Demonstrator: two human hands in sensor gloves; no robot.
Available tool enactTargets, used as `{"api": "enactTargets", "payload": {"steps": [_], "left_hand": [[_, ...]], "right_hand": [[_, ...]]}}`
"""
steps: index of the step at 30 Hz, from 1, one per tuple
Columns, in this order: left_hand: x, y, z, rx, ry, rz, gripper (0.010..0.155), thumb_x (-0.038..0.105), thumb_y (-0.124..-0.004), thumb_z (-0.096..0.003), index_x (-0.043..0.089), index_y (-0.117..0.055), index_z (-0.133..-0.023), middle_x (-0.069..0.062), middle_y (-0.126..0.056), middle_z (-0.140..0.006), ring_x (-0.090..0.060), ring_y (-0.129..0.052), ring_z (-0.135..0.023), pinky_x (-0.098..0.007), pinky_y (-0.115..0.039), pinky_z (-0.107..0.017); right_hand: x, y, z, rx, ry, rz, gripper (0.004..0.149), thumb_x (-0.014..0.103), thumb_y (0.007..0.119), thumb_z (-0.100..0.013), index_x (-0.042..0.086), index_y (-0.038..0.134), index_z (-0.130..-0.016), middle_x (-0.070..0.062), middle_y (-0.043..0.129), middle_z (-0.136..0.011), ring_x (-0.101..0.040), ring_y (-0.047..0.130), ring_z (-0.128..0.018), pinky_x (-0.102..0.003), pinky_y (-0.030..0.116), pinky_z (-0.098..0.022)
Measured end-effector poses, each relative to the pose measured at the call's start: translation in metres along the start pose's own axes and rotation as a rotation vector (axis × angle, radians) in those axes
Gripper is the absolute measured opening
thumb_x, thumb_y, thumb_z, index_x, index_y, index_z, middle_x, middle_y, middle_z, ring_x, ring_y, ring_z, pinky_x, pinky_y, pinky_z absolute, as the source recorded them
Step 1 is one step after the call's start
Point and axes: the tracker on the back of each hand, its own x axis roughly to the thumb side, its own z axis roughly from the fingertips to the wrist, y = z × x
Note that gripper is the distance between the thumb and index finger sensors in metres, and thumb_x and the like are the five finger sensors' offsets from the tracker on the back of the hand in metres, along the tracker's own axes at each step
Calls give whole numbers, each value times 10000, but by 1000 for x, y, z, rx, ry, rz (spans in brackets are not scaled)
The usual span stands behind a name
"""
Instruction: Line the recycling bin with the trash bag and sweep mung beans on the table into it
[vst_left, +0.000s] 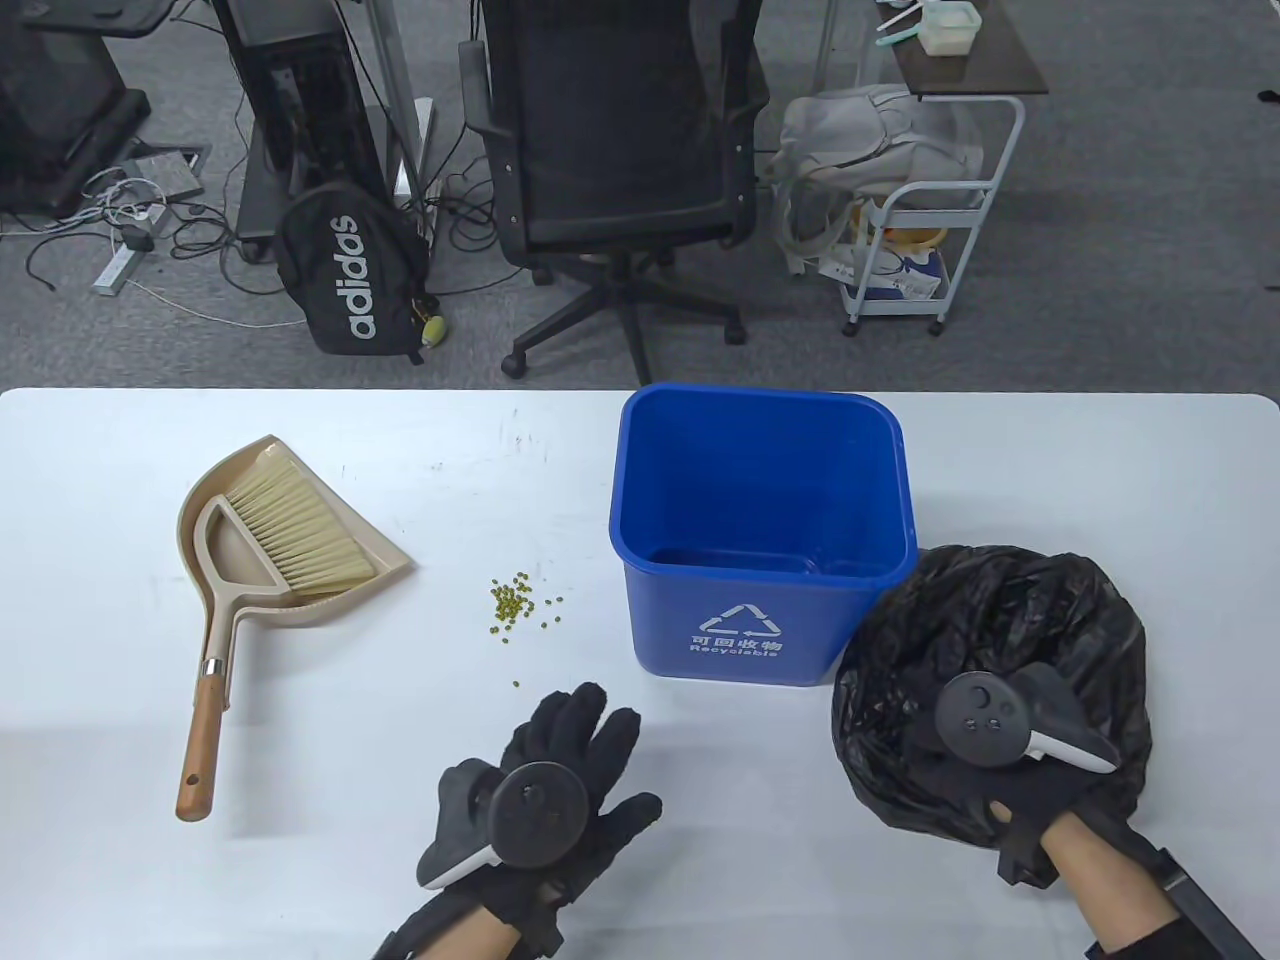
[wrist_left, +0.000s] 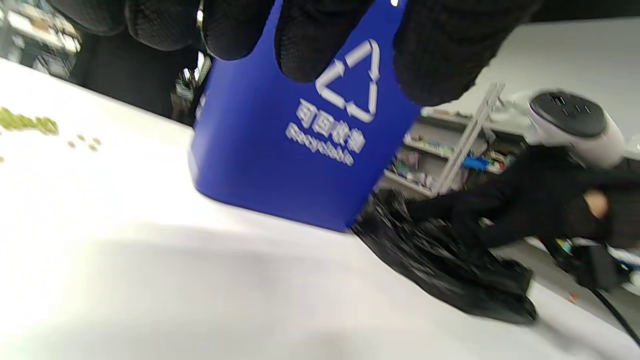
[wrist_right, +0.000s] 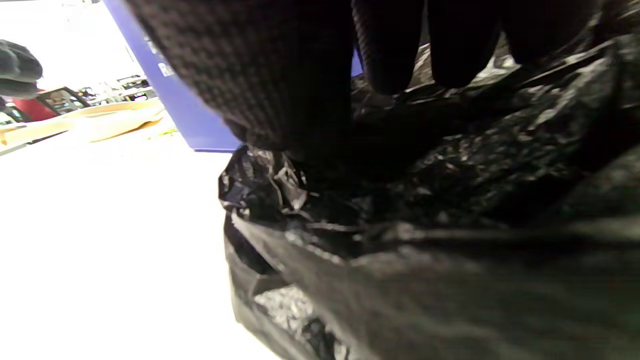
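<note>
The right hand (vst_left: 1010, 760) rests on the crumpled black trash bag (vst_left: 1010, 620), which lies on the white table (vst_left: 300, 850) touching the right side of the blue recycling bin (vst_left: 760, 530). Its fingers press down into the plastic, but whether they pinch it I cannot tell; the right wrist view shows only dark glove against dark film. The left hand (vst_left: 555, 790) hovers over the table, fingers (vst_left: 590, 715) straight and spread, holding nothing. The bin stands upright ahead of it and to its right, unlined. The mung beans (vst_left: 515, 600) lie in 1 small cluster just ahead of the left hand, left of the bin. Farther left, well apart from both hands, the brush (vst_left: 290, 530) sits in the beige dustpan (vst_left: 215, 620).
</note>
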Motion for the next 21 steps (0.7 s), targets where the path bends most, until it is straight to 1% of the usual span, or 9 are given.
{"api": "enactTargets", "payload": {"steps": [6,8,10,12,13,17,19,20,21], "left_hand": [[30,-10,-31,-66,-19,19,775,478,-840,-514,0,-685,-1104,-367,-512,-1168,-721,-491,-998,-813,-495,-670],[34,-16,-42,-66,1,42,773,484,-843,-511,-3,-698,-1094,-369,-517,-1165,-723,-494,-995,-814,-497,-667],[36,-26,-53,-95,36,64,787,495,-844,-510,-11,-694,-1094,-374,-507,-1164,-730,-486,-991,-816,-493,-665],[37,-36,-64,-119,86,85,806,507,-845,-506,-27,-693,-1090,-386,-495,-1161,-736,-479,-987,-818,-488,-663],[38,-42,-71,-139,99,99,813,512,-845,-505,-37,-695,-1085,-392,-487,-1158,-740,-481,-979,-819,-490,-657],[43,-57,-90,-176,177,97,858,546,-836,-500,-72,-685,-1075,-418,-457,-1149,-753,-468,-966,-822,-485,-649],[49,-63,-100,-176,204,61,883,565,-835,-493,-89,-689,-1067,-429,-448,-1145,-760,-461,-961,-825,-480,-646],[50,-64,-102,-178,210,54,895,578,-831,-491,-91,-687,-1068,-429,-443,-1146,-763,-457,-960,-826,-477,-646],[53,-66,-108,-181,225,40,902,589,-828,-488,-99,-699,-1058,-434,-440,-1145,-765,-453,-959,-828,-474,-645]], "right_hand": [[27,9,-20,30,-59,-16,391,256,878,-445,39,948,-763,-356,641,-1061,-653,658,-914,-745,580,-605],[36,12,-26,43,-82,-36,431,243,848,-462,47,926,-838,-355,644,-1059,-652,661,-912,-744,581,-603],[43,14,-31,75,-103,-55,500,238,823,-475,46,863,-935,-358,622,-1065,-657,652,-911,-745,576,-602],[47,11,-31,71,-121,-45,502,234,818,-476,57,857,-944,-361,615,-1065,-655,653,-910,-743,577,-602],[47,6,-28,47,-126,-36,501,240,819,-473,58,862,-938,-361,620,-1062,-651,662,-906,-739,584,-600],[26,-25,-6,-87,-56,-40,501,270,834,-467,59,882,-919,-363,642,-1054,-640,691,-898,-731,603,-595],[0,-44,11,-191,69,-33,520,287,846,-463,40,882,-919,-368,658,-1045,-643,709,-885,-730,610,-589],[-7,-48,14,-211,102,-26,537,296,852,-460,26,876,-923,-371,658,-1045,-648,710,-882,-732,611,-588],[-25,-56,23,-249,185,-7,566,308,858,-458,8,858,-938,-379,653,-1045,-652,708,-880,-734,611,-585]]}}
